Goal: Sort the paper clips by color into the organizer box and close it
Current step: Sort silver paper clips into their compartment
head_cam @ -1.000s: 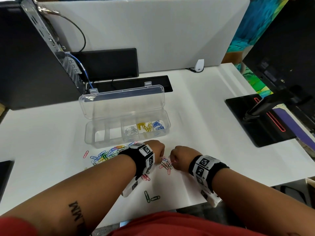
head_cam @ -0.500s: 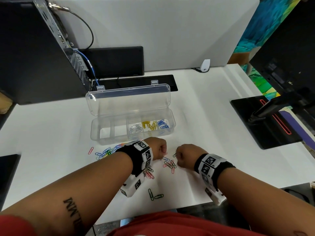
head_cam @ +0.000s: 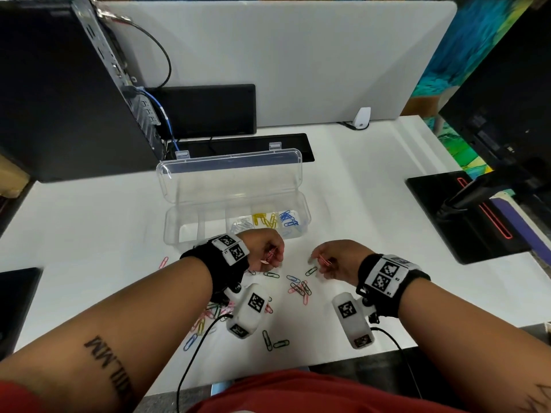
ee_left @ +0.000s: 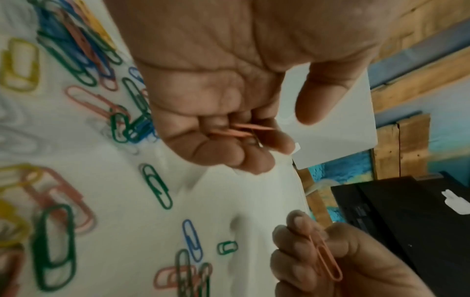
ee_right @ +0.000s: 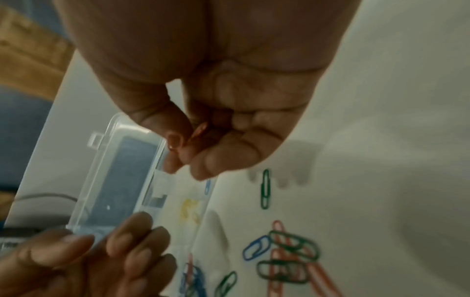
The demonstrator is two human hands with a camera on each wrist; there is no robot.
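Head view: both hands hover above the tabletop [head_cam: 372, 180] near the open box [head_cam: 235, 231]. Left wrist view: the left hand [ee_left: 216, 96] curls fingers [ee_left: 221, 154] round pink clips [ee_left: 236, 131]. Right wrist view: the right hand [ee_right: 229, 112] pinches one pink clip [ee_right: 199, 131].

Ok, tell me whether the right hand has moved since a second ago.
Yes. The right hand has lifted off the loose clip cluster it was touching and sits beyond it toward the organizer box, pinching a pink clip.
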